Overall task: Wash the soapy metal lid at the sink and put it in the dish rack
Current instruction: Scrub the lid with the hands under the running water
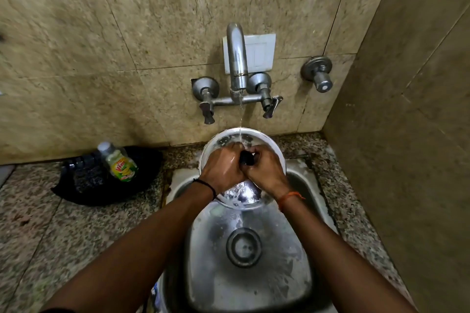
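Steel lid (243,136) under the tap (237,58), right hand (264,166) gripping its knob (246,157), left hand (223,166) rubbing, grip unclear. Wet soap could let it slip into the sink (300,249).

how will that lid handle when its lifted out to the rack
Probably slippery: the lid is wet under the running tap. It looks like stiff metal, so it should not flex. The right hand grips its black knob, likely the safest hold; the left hand lies against it.
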